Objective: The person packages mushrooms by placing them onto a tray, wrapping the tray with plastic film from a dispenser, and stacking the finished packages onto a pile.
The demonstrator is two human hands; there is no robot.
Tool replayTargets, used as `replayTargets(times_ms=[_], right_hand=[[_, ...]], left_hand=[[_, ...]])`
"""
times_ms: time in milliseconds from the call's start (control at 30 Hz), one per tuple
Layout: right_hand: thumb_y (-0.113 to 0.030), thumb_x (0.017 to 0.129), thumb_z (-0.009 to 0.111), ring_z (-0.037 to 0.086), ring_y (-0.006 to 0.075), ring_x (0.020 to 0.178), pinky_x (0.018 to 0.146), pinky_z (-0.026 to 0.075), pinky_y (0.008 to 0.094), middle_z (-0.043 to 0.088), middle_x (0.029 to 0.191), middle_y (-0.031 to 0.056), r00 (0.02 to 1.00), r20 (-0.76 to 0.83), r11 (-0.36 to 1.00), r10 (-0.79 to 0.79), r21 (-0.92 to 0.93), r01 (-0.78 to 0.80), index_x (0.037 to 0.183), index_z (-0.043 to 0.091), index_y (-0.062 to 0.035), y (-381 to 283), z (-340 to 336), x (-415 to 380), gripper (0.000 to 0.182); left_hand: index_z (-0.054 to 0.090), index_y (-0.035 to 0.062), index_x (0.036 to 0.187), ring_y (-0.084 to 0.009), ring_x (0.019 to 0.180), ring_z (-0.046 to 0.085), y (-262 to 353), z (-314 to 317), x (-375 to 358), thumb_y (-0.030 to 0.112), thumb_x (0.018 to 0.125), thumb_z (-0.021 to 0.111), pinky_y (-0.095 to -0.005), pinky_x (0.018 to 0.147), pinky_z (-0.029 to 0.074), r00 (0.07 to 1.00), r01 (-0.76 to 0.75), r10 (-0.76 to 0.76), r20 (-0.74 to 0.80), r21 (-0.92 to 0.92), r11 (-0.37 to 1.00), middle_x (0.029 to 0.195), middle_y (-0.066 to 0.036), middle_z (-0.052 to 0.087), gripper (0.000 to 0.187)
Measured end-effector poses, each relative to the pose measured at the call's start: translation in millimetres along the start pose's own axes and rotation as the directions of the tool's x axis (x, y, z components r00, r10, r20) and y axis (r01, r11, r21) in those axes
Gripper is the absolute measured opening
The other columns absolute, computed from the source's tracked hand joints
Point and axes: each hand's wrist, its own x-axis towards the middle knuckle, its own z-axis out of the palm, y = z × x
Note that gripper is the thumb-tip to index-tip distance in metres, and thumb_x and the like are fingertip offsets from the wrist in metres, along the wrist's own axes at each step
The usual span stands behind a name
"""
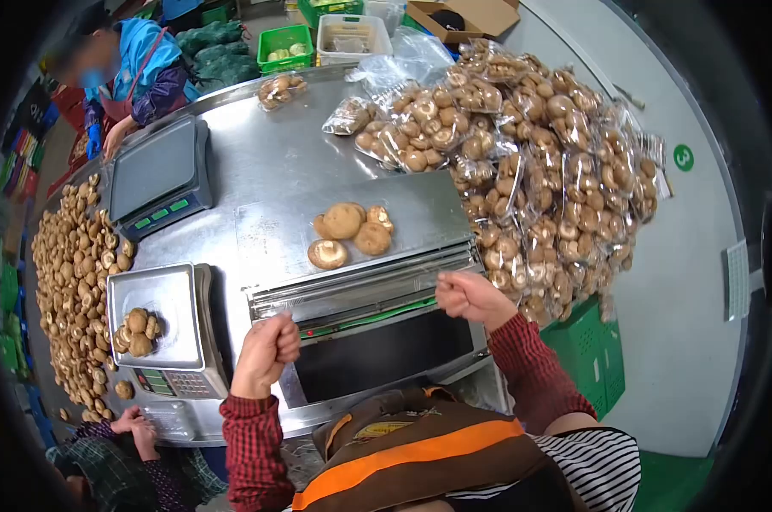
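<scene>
My left hand is closed in a pinch at the left front of a metal film-wrapping machine. Level with it on the right, my right hand is closed the same way. A thin sheet of clear plastic film seems to stretch between the two hands, though it shows only by faint glints. Beyond the film, a few loose brown mushrooms lie grouped on the machine's flat top. Below the hands is the machine's dark plate, with a green strip along its upper edge.
Wrapped mushroom packs are heaped at the right. Loose mushrooms cover the left side; a scale holds several, and another scale stands behind. Co-workers are at the far left and lower left. A green crate stands right.
</scene>
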Motion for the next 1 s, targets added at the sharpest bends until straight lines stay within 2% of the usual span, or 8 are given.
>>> replayTargets(times_ms=[167, 300, 467, 633, 700, 767, 867, 1000], right_hand=[[-0.028, 0.101, 0.042, 0.040, 0.0125, 0.051, 0.049, 0.035, 0.0270, 0.045, 0.062, 0.0015, 0.816, 0.212, 0.826, -0.538, 0.329, 0.458, 0.077, 0.051, -0.0088, -94, 45, 10, 0.032], [-0.026, 0.103, 0.042, 0.066, 0.0210, 0.088, 0.078, 0.052, 0.0294, 0.068, 0.104, 0.0146, 0.718, -0.122, 0.728, -0.685, -0.166, 0.666, 0.111, 0.060, 0.0013, -134, 58, 106, 0.034], [-0.026, 0.103, 0.045, 0.065, 0.0202, 0.106, 0.085, 0.052, 0.0281, 0.068, 0.114, 0.0151, 0.886, -0.120, 0.795, -0.448, -0.507, 0.333, 0.111, 0.060, 0.0027, -95, 6, 178, 0.033], [-0.030, 0.099, 0.057, 0.061, 0.0093, 0.076, 0.066, 0.050, 0.0218, 0.065, 0.089, 0.0040, 0.926, -0.189, 0.785, -0.327, -0.600, 0.154, 0.110, 0.060, 0.0024, -101, 17, 166, 0.035], [-0.042, 0.097, 0.058, 0.051, 0.0070, 0.064, 0.052, 0.043, 0.0223, 0.061, 0.082, 0.0024, 0.962, -0.077, 0.736, -0.263, -0.661, 0.148, 0.101, 0.063, 0.0008, -115, 11, 164, 0.043], [-0.054, 0.096, 0.054, 0.047, 0.0063, 0.060, 0.046, 0.035, 0.0243, 0.057, 0.073, 0.0006, 0.984, -0.171, 0.513, 0.047, -0.841, -0.171, 0.088, 0.065, -0.0015, -127, 14, 151, 0.054], [-0.059, 0.095, 0.051, 0.045, 0.0076, 0.058, 0.047, 0.034, 0.0252, 0.052, 0.067, -0.0015, 0.986, -0.099, 0.505, -0.134, -0.863, -0.018, 0.081, 0.064, -0.0027, -107, 2, 135, 0.059], [-0.042, 0.100, 0.052, 0.051, 0.0108, 0.062, 0.054, 0.047, 0.0280, 0.053, 0.075, 0.0019, 0.912, 0.029, 0.490, -0.409, -0.836, 0.246, 0.089, 0.062, 0.0003, -65, -19, 132, 0.045]], left_hand=[[0.048, 0.0076, 0.067, -0.0142, 0.057, 0.046, 86, 42, -9, 0.027, 0.103, 0.039, -0.0268, 0.058, 0.040, 0.809, -0.499, 0.578, 0.108, -0.395, 0.772, 0.061, -0.002, 0.049, 0.042], [0.063, -0.0057, 0.120, -0.0305, 0.110, 0.063, 111, 40, 106, 0.026, 0.103, 0.038, -0.0358, 0.101, 0.044, 0.535, -0.672, 0.836, 0.124, 0.662, 0.332, 0.119, -0.021, 0.066, 0.043], [0.052, -0.0026, 0.132, -0.0360, 0.138, 0.036, 59, -11, 168, 0.040, 0.093, 0.058, -0.0477, 0.113, 0.029, 0.732, -0.416, 0.542, 0.413, 0.901, -0.125, 0.146, -0.024, 0.042, 0.058], [0.044, 0.0012, 0.136, -0.0363, 0.132, 0.044, 65, 11, 125, 0.054, 0.053, 0.090, -0.0470, 0.110, 0.035, 0.707, -0.478, 0.542, 0.454, 0.872, -0.106, 0.131, -0.028, 0.052, 0.109], [0.045, 0.0022, 0.136, -0.0377, 0.113, 0.060, 70, 18, 116, 0.043, 0.054, 0.093, -0.0440, 0.100, 0.047, 0.886, -0.383, 0.376, 0.270, 0.884, 0.269, 0.115, -0.024, 0.063, 0.104], [0.044, 0.0036, 0.137, -0.0330, 0.093, 0.067, 65, 18, 113, 0.037, 0.056, 0.094, -0.0394, 0.088, 0.053, 0.878, -0.359, 0.401, 0.261, 0.913, 0.191, 0.102, -0.020, 0.068, 0.101], [0.051, 0.0015, 0.134, -0.0247, 0.091, 0.065, 63, 1, 107, 0.028, 0.073, 0.084, -0.0350, 0.084, 0.051, 0.939, -0.320, 0.311, 0.149, 0.711, 0.626, 0.100, -0.016, 0.066, 0.075], [0.067, -0.0041, 0.096, -0.0241, 0.075, 0.061, 43, -28, 117, 0.021, 0.095, 0.059, -0.0336, 0.073, 0.050, 0.775, -0.527, 0.553, 0.307, 0.796, 0.297, 0.089, -0.008, 0.065, 0.026]])
